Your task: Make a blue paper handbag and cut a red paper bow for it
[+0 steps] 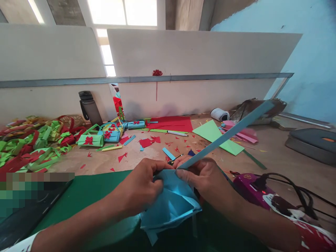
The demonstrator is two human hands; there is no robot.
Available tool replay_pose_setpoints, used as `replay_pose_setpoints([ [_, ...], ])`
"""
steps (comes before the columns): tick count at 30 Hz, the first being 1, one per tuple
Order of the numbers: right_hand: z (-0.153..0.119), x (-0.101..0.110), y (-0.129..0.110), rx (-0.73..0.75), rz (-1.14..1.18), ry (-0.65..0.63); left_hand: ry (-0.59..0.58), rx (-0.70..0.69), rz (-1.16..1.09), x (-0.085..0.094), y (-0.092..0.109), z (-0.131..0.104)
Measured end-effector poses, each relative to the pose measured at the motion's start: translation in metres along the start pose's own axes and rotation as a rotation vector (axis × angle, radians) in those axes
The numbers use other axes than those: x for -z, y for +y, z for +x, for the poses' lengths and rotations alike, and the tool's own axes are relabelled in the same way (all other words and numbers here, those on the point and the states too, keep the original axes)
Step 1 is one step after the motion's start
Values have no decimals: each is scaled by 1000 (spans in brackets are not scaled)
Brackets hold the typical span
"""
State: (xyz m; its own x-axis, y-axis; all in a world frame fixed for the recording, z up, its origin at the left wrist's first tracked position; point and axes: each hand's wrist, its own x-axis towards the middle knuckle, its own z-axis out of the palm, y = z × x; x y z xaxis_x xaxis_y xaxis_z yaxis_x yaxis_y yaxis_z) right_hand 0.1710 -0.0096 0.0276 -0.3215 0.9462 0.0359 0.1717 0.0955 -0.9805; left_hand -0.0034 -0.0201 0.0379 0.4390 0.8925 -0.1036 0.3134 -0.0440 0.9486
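A folded blue paper bag (173,206) is held up over a dark green surface, its creased body hanging below both hands. My left hand (145,185) pinches its upper edge from the left, fingers closed on it. At the same edge, my right hand (199,173) grips a long blue paper strip (225,134) between thumb and fingers. The strip slants up to the right, with its lower end against the bag's edge. Whether the strip is fixed to the bag cannot be seen. Short blue tabs stick out under the bag.
Finished small paper bags with red bows (90,140) and a dark bottle (90,108) stand at the back left. Red scraps, red sheet (172,123) and green sheet (210,131) lie ahead. A purple power strip (248,187) with cables is at right, a dark tablet-like object (39,206) at left.
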Motion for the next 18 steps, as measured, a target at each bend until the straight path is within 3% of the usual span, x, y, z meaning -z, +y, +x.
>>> replay_pose_setpoints([
  [3,0,1,3,29,-2,14,-7,9,-31,-1,1,2],
  [7,-1,0,5,72,13,-6,140,-55,81,-6,-1,6],
  [14,-4,-4,0,-100,128,-21,202,-126,59,-9,-4,7],
  [18,-3,-2,2,-109,174,-47,223,-102,57,-9,-4,6],
])
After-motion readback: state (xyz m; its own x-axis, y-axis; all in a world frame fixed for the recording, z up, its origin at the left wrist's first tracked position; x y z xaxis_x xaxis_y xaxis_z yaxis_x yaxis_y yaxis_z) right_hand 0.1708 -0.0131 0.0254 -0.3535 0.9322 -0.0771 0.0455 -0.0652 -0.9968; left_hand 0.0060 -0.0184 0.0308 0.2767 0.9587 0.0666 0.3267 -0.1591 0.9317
